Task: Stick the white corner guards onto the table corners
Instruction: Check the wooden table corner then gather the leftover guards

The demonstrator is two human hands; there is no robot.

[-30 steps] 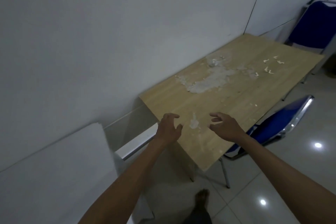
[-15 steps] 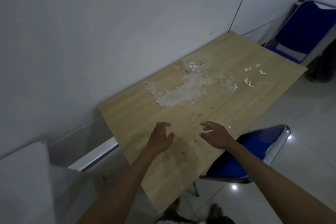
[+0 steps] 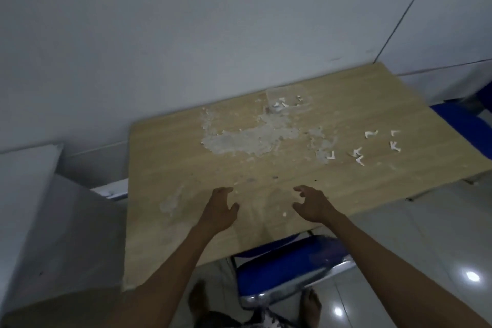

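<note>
A light wooden table [image 3: 165, 157] stands against the white wall, its top marked by a large patch of scraped whitish residue [image 3: 247, 138]. Several small white corner guards [image 3: 372, 146] lie scattered on the right part of the top. A clear plastic container [image 3: 288, 97] with a few white pieces in it sits near the wall. My left hand [image 3: 219, 212] and my right hand [image 3: 314, 204] hover over the table's near middle, fingers loosely curled, holding nothing. Neither hand touches a guard.
A blue chair [image 3: 290, 266] with a chrome frame is tucked under the table's near edge. Another blue chair [image 3: 458, 120] stands at the right end. A grey-white cabinet [image 3: 29, 194] sits left of the table. Bare feet show on the glossy tiled floor [image 3: 426, 242].
The view has swung round so the table now lies squarely ahead instead of diagonally. Both hands stay empty and in about the same posture over the near tabletop.
</note>
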